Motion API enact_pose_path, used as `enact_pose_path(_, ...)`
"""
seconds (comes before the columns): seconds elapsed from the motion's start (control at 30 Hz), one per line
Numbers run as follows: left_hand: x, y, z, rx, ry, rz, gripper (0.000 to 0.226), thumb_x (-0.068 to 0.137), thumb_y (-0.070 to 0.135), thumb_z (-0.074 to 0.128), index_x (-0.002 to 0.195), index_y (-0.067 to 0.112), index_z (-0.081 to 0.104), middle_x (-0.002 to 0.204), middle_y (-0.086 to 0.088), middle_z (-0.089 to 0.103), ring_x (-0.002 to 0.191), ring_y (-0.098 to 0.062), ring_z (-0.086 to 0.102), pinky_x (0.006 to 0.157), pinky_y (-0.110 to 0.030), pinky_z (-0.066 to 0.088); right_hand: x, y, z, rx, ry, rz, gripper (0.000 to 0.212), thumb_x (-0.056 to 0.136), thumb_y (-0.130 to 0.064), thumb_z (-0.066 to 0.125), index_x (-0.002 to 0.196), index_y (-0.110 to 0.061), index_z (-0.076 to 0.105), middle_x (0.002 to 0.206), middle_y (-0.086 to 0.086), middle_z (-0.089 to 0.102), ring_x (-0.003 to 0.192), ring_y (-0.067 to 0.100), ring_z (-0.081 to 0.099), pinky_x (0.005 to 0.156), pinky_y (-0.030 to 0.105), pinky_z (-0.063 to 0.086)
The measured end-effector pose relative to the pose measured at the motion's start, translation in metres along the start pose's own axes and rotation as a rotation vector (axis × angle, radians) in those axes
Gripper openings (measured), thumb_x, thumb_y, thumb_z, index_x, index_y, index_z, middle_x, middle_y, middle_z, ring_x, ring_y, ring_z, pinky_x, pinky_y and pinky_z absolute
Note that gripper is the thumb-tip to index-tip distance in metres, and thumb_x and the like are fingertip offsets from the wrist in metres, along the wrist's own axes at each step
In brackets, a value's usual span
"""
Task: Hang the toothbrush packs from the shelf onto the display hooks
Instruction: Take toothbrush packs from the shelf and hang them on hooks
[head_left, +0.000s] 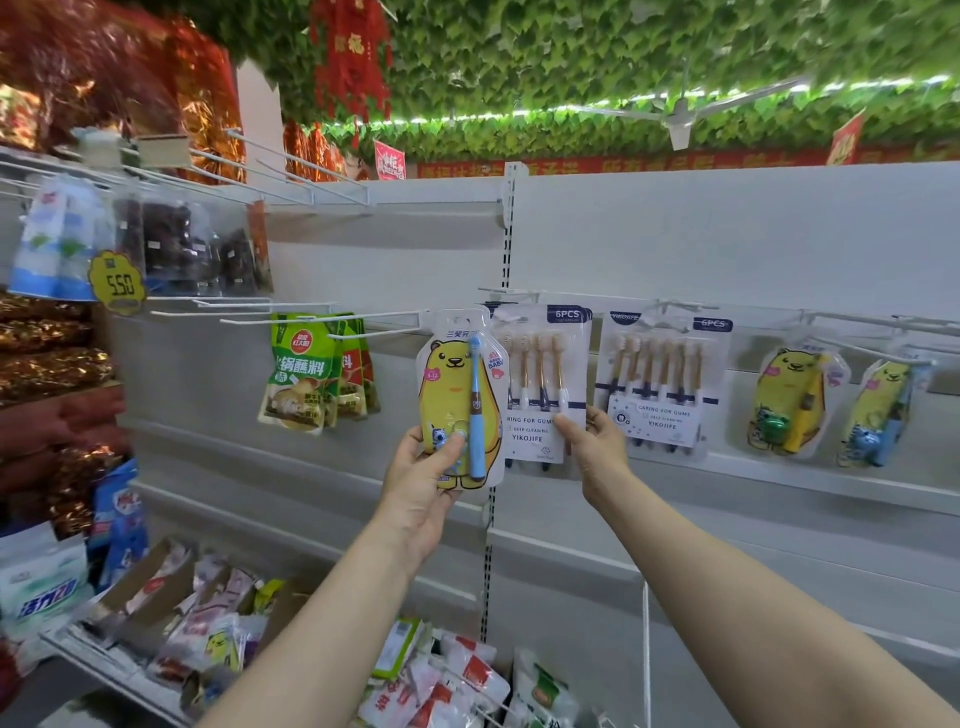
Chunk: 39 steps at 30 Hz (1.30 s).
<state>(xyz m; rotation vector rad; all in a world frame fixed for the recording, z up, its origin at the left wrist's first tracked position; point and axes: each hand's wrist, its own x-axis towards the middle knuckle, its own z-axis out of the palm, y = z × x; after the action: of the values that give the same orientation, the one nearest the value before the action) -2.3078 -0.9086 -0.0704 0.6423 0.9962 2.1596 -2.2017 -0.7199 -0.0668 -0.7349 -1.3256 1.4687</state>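
**Bear pack held up at the hook, left of the upright**

Landmark: white slotted metal upright (508, 228). All places are read from it.

Well left of it, green foil sauce pouches (301, 379) hang on a peg. They are not task stock.

Just left of it, the left hand (421, 483) grasps the lower part of a yellow bear-printed toothbrush pack (457, 395), thumb on the front and fingers behind. The pack stands upright with its top tab level with a long white wire hook (363, 318), presumably to bring the hole to the tip. Whether the hole is already on the wire cannot be told.

Just right of it, the right hand (592, 441) pinches the lower right corner of a hung white six-brush pack (540, 374). This is probably to steady it, since the two packs overlap at their edges.

Further right hang a second six-brush pack (660, 379) and two more bear packs (789, 400), well apart from the hands.
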Motion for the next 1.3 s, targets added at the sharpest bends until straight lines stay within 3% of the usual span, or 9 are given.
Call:
enact_pose_path(0.07,-0.006,-0.003,0.001,0.014,0.002,-0.002,0.024,0.087,0.004,0.068,0.105,0.018,0.058,0.105,-0.01,0.073,0.092,-0.025,0.07,0.081,-0.038,0.053,-0.005,-0.006,-0.005,-0.054,0.007,-0.009,0.051,0.089,-0.017,0.075,0.133,-0.006,0.051,0.117,0.006,0.065,0.088,0.008,0.064,0.064,0.013,0.049)
enact_pose_path(0.17,-0.018,-0.006,0.005,0.029,-0.001,-0.011,0.022,0.087,0.006,0.068,0.102,0.018,0.058,0.104,-0.009,0.073,0.092,-0.025,0.069,0.083,-0.039,0.051,-0.015,-0.013,-0.013,-0.099,0.098,-0.076,0.056,0.086,-0.024,0.078,0.133,-0.009,0.051,0.125,0.006,0.06,0.107,0.017,0.058,0.087,0.025,0.043)
enact_pose_path(0.23,-0.026,-0.009,0.01,0.037,-0.009,-0.021,0.022,0.088,0.006,0.068,0.103,0.018,0.058,0.107,-0.01,0.073,0.095,-0.026,0.068,0.084,-0.04,0.051,-0.029,-0.023,-0.018,-0.11,0.121,-0.13,0.052,0.086,-0.028,0.078,0.13,-0.01,0.056,0.126,0.006,0.061,0.112,0.017,0.058,0.09,0.026,0.042)
enact_pose_path(0.47,-0.063,-0.034,0.042,0.044,-0.085,-0.087,0.022,0.089,0.005,0.067,0.104,0.017,0.056,0.116,-0.017,0.069,0.096,-0.028,0.068,0.08,-0.039,0.053,-0.095,-0.075,-0.039,-0.063,-0.079,-0.204,0.032,0.089,-0.036,0.073,0.113,-0.015,0.07,0.103,0.0,0.076,0.088,0.0,0.064,0.075,0.019,0.042)
enact_pose_path(0.57,-0.082,-0.053,0.062,0.043,-0.119,-0.12,0.023,0.089,0.005,0.067,0.105,0.019,0.056,0.12,-0.019,0.068,0.097,-0.029,0.067,0.077,-0.036,0.052,-0.115,-0.086,-0.064,-0.062,-0.077,-0.199,0.031,0.089,-0.03,0.074,0.114,-0.012,0.071,0.097,-0.002,0.074,0.085,0.003,0.064,0.067,0.012,0.046)
enact_pose_path(0.7,-0.105,-0.078,0.091,0.038,-0.188,-0.169,0.023,0.089,0.006,0.067,0.104,0.019,0.056,0.12,-0.019,0.068,0.093,-0.027,0.068,0.077,-0.035,0.052,-0.134,-0.096,-0.11,-0.07,-0.01,-0.232,0.022,0.089,-0.019,0.074,0.106,-0.005,0.073,0.08,-0.005,0.07,0.062,-0.006,0.06,0.061,0.01,0.046)
enact_pose_path(1.0,-0.129,-0.129,0.191,0.085,-0.407,-0.233,0.021,0.089,0.01,0.069,0.104,0.019,0.057,0.099,-0.005,0.074,0.086,-0.019,0.07,0.078,-0.035,0.053,-0.142,-0.132,-0.227,-0.083,0.16,-0.282,0.018,0.085,-0.018,0.078,0.096,-0.006,0.073,0.08,-0.002,0.07,0.064,-0.005,0.062,0.06,0.009,0.047)
enact_pose_path(1.17,-0.13,-0.159,0.24,0.129,-0.492,-0.297,0.033,0.086,0.012,0.073,0.115,0.017,0.059,0.108,-0.008,0.073,0.094,-0.019,0.069,0.092,-0.04,0.053,-0.135,-0.15,-0.289,-0.091,0.242,-0.323,0.011,0.085,-0.018,0.078,0.09,-0.011,0.073,0.081,-0.001,0.07,0.068,0.002,0.061,0.063,0.012,0.046)
enact_pose_path(1.3,-0.133,-0.18,0.279,0.157,-0.501,-0.322,0.034,0.086,0.011,0.073,0.118,0.015,0.059,0.107,-0.009,0.072,0.095,-0.02,0.068,0.09,-0.04,0.055,-0.123,-0.162,-0.331,-0.091,0.288,-0.33,0.008,0.084,-0.019,0.079,0.089,-0.014,0.074,0.079,-0.004,0.071,0.067,0.001,0.061,0.068,0.018,0.046)
